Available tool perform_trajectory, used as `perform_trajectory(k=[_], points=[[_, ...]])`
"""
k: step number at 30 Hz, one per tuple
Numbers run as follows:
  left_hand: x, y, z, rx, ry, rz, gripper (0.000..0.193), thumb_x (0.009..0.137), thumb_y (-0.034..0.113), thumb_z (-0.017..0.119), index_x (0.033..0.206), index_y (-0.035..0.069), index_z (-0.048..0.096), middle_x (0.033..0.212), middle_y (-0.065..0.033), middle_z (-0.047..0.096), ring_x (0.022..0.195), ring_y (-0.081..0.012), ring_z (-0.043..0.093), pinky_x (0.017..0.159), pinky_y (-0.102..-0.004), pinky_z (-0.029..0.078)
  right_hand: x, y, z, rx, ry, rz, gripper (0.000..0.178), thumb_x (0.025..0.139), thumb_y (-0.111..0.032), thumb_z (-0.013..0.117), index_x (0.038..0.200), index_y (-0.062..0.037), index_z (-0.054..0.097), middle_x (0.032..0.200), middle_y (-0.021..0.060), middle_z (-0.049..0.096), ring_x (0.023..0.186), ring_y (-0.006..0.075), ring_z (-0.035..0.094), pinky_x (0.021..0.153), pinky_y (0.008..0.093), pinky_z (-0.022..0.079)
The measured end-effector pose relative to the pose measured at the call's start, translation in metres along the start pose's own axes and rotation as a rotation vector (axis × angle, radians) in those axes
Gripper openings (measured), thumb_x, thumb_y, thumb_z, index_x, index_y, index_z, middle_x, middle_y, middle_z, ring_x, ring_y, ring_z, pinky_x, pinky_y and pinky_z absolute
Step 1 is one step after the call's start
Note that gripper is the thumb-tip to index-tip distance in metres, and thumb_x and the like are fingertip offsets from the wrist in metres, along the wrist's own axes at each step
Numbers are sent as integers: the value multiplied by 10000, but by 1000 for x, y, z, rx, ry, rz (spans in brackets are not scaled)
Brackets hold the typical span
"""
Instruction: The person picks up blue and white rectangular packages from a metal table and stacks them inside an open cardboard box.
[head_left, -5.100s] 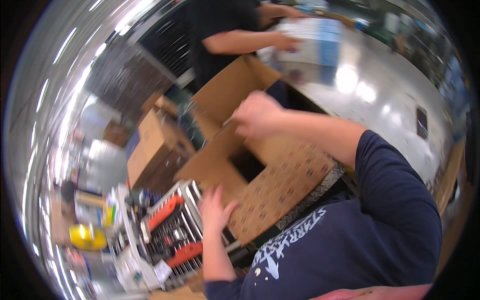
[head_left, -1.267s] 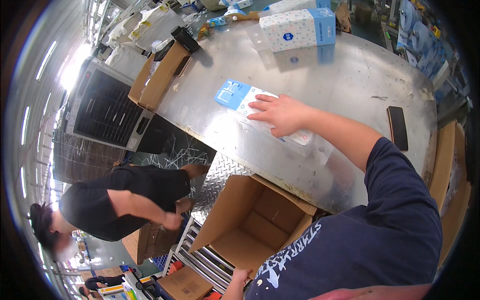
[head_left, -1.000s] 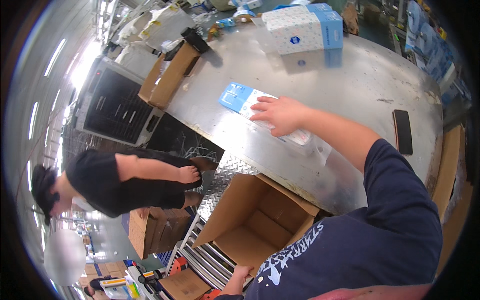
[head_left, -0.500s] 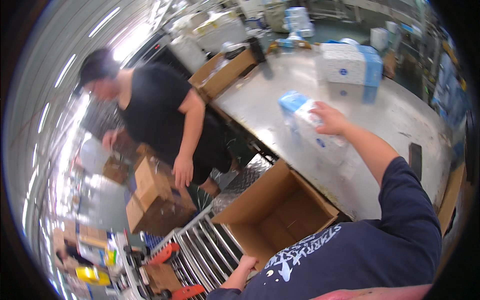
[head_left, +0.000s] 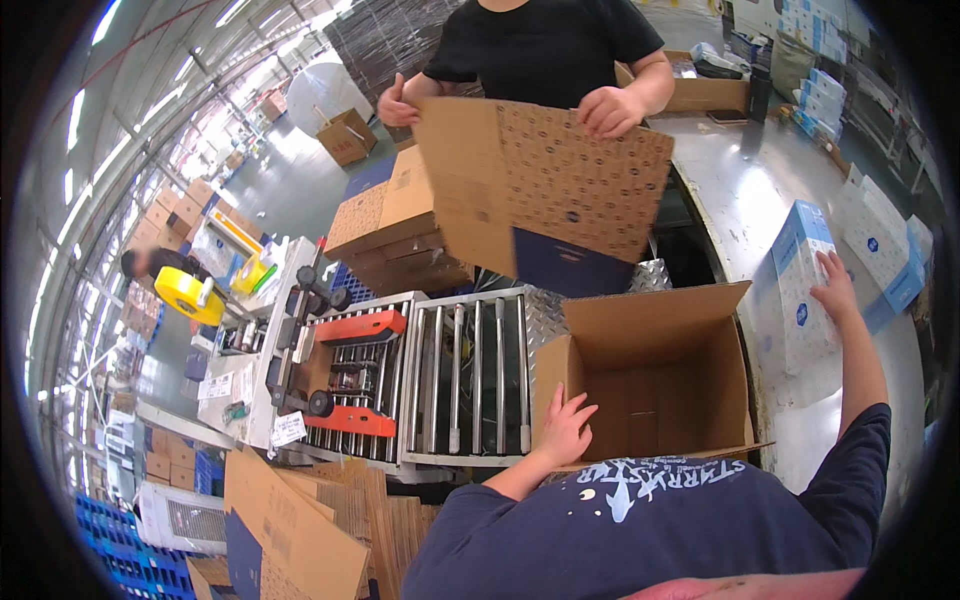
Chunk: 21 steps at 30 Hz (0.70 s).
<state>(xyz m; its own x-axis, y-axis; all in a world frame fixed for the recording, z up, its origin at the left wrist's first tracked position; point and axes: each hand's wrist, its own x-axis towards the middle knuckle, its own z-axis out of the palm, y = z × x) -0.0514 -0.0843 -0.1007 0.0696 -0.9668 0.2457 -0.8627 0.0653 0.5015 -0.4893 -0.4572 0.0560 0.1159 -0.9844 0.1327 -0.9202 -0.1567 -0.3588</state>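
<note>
An open brown cardboard box (head_left: 660,385) stands empty in front of me, its flaps spread. My left hand (head_left: 563,432) rests flat against the box's left wall, fingers apart. My right hand (head_left: 836,288) reaches out to the right and lies on a blue and white package (head_left: 800,290) standing on the shiny metal table (head_left: 760,200). The fingers press on the package's top edge; I cannot see them wrapped around it.
A co-worker in a black shirt (head_left: 545,45) stands across from me holding a flat cardboard blank (head_left: 540,190). A roller conveyor (head_left: 460,375) with orange guides lies left of the box. Stacked cartons (head_left: 400,230), a yellow tape roll (head_left: 190,297) and more blue packages (head_left: 885,245) stand around.
My view has swung left and down. The co-worker now stands close, holding up a flat cardboard blank. My right hand stays on the blue package; my left hand is on the box wall.
</note>
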Motion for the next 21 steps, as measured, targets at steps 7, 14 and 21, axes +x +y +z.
perform_trajectory(k=[7, 14, 21], points=[[10, -9, 11, -24, 14, -60, 250, 758, 112, 591, 987, 104, 693, 1155, -69, 604, 1326, -436, 275, 1100, -497, 270, 0, 3, 1, 10, 20, -7, 730, 624, -132, 650, 1333, -195, 485, 1478, 95, 332, 1284, 364, 392, 1067, 414, 342], [22, -5, 10, -15, 88, 8, 196, 707, 92, 602, 881, 75, 689, 980, -103, 636, 1124, -356, 494, 1123, -520, 216, -2, 10, -1, -28, 24, -9, 735, 616, -154, 664, 1329, -171, 488, 1470, 110, 343, 1287, 351, 400, 1063, 407, 350], [31, -1, 16, 27, -34, 44, 197, 680, 91, 623, 858, 99, 706, 987, -104, 637, 1139, -402, 458, 1109, -538, 208, 3, 1, -11, -56, 4, -7, 679, 669, -233, 651, 1332, -200, 508, 1459, 120, 367, 1267, 323, 435, 1050, 392, 366]])
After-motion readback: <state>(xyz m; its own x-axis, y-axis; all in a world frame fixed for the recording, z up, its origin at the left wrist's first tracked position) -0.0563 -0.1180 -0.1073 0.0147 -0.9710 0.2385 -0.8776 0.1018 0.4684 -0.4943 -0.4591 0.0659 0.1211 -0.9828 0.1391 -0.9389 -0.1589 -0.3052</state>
